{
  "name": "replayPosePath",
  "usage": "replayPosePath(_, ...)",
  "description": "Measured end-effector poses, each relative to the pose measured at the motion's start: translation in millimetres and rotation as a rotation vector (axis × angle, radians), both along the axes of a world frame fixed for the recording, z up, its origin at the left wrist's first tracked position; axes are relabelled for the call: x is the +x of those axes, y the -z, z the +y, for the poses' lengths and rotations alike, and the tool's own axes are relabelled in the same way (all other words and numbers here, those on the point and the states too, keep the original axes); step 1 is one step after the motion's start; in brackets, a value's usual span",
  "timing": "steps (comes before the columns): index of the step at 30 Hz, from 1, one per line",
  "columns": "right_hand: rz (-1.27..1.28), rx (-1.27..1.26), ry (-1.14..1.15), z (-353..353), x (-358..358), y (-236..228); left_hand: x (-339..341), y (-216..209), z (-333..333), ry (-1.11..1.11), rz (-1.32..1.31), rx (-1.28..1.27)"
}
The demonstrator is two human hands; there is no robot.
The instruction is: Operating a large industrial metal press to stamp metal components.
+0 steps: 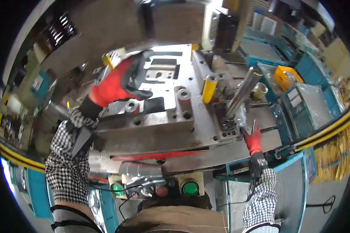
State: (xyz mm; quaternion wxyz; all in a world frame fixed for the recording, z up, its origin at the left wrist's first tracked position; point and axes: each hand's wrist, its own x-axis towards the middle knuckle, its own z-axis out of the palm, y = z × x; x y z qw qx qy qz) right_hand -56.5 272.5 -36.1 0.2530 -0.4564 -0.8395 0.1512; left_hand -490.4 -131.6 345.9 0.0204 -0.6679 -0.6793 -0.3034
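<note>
My left hand [118, 82], in a red and black glove, hangs over the left part of a metal press die [155, 118]. Its thumb and fingers are spread in a wide C, with nothing seen between them. Under and beside it lie a bright flat plate and a drilled metal block [159, 74]. On the right, my right hand [253, 139], gloved too, reaches to the die's edge with fingers apart. Its fingertips are close to a shiny metal piece [241, 115]; whether they touch it is unclear. A slanting metal bar [245, 91] rises just beyond.
Yellow posts [209, 89] stand on the die. Green push buttons [190, 188] sit at the front edge near my body. At the right are blue bins [305, 105] with plastic-wrapped contents, an orange box [287, 77] and a yellow-black rail [322, 131].
</note>
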Motion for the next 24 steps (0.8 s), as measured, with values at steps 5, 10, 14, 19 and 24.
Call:
replayPosePath(5, -0.329, 0.044, 0.007, 76, -59, 66, 80, -16, -123, -0.258, -0.288, 0.139)
replayPosePath(10, -0.318, 0.083, 0.030, 116, -106, 130, 147, 100, -218, -0.314, -0.079, -0.066)
replayPosePath(14, -0.277, -0.012, -0.095, 143, -113, 122, 217, 214, -202, -0.272, 0.279, -0.266)
replayPosePath(19, -0.224, -0.046, -0.169, 170, -79, 89, 224, 313, -170, -0.338, 0.432, -0.264)
replayPosePath(24, -0.100, -0.054, -0.151, 124, -48, 26, 212, 362, -175, -0.440, 0.479, -0.309)
